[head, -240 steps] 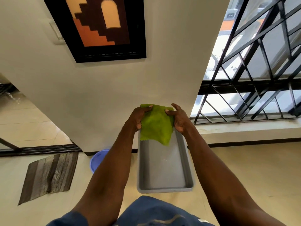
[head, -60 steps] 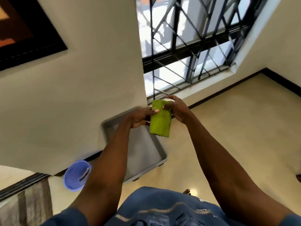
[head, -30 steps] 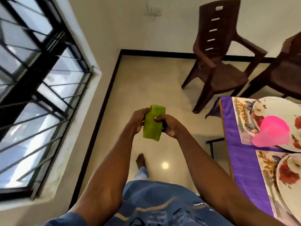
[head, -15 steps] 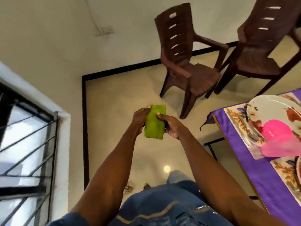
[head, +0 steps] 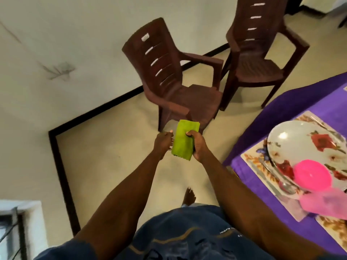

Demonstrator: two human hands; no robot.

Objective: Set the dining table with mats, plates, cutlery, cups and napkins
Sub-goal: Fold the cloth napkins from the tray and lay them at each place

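Right, the green napkin [head: 185, 140] is sitting folded into a narrow upright strip, held out in front of the person at about the middle of the view, over the bare floor [head: 112, 156] and well left of the table. The right hand [head: 197, 145] is gripping it along its right edge, thumb lying across the front face and the other fingers wrapping round behind. The left hand [head: 163, 142] is meeting the strip on its left edge, fingertips touching the cloth near the top; how firmly it is pinching I cannot tell, though the fingers are curling in toward the fabric. Both forearms are reaching forward and converging, elbows wide, wrists close together. The strip's lower edge is hanging just below the hands.

Off to the right, the table [head: 281, 119] is wearing a purple cloth, and a floral mat [head: 251, 162] is lying on it near the edge. A flowered plate [head: 293, 143] is resting on that mat, with a pink cup [head: 311, 177] lying tipped at its near rim, mouth facing the camera. A spoon [head: 285, 185] is lying on the mat beside the plate. Beyond the hands, two brown plastic chairs are standing, one [head: 169, 76] just behind the napkin, the other [head: 257, 49] farther right. A bare foot [head: 188, 197] is showing on the floor below the arms
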